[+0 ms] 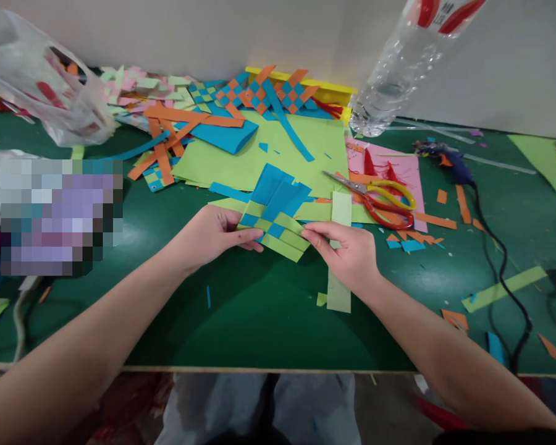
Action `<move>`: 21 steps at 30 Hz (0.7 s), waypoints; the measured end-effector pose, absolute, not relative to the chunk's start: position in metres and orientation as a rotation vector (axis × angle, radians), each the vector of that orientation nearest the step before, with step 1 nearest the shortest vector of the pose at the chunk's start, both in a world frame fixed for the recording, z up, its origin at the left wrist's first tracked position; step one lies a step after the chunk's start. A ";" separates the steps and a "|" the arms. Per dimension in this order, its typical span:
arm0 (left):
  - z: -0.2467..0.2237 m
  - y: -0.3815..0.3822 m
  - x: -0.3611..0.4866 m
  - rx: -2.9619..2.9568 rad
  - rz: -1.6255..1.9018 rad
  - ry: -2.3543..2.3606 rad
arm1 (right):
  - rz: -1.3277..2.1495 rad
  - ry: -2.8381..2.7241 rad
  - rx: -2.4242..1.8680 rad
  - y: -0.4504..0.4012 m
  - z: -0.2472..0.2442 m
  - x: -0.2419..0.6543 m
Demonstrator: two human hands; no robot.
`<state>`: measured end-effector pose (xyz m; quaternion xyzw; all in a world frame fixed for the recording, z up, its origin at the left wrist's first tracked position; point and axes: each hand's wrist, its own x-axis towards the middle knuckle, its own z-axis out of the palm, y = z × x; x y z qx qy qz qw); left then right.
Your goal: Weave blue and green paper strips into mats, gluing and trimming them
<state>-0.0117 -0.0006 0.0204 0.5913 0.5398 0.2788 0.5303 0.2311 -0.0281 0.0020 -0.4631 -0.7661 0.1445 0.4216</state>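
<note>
Between my hands is a woven paper piece (274, 213) of blue and light green strips, checkered where the strips cross. Its blue strips point away from me, and green strips run across the near part. My left hand (220, 230) pinches its left edge, thumb on top. At the right edge, the thumb and fingers of my right hand (345, 250) grip the ends of the green strips. A pale green paper strip (339, 290) lies on the table, partly under my right hand. Scissors (384, 198) with red and yellow handles rest just beyond that hand.
Green sheets (301, 139), finished-looking orange and blue woven pieces (259, 93) and loose orange strips (167, 133) lie at the back. A clear bottle (393, 74) stands back right, near a glue gun (449, 164) with a black cord. A plastic bag (50, 80) and blurred device (60, 216) are left.
</note>
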 end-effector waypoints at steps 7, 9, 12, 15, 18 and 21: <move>0.020 0.001 -0.015 1.379 0.608 1.245 | 0.527 -1.891 -1.230 -0.031 0.008 0.234; 0.020 0.001 -0.017 1.368 0.596 1.260 | 0.619 -1.839 -1.236 -0.031 0.007 0.234; 0.023 0.002 -0.021 1.380 0.548 1.250 | 0.783 -1.728 -1.212 -0.029 0.003 0.235; 0.028 0.003 -0.025 1.444 0.461 1.232 | 0.813 -1.674 -1.161 -0.027 -0.002 0.235; 0.032 0.003 -0.028 1.523 0.335 1.202 | 0.745 -1.672 -1.140 -0.024 -0.005 0.236; 0.032 0.003 -0.031 1.581 0.167 1.122 | 0.708 -1.672 -1.130 -0.022 -0.007 0.236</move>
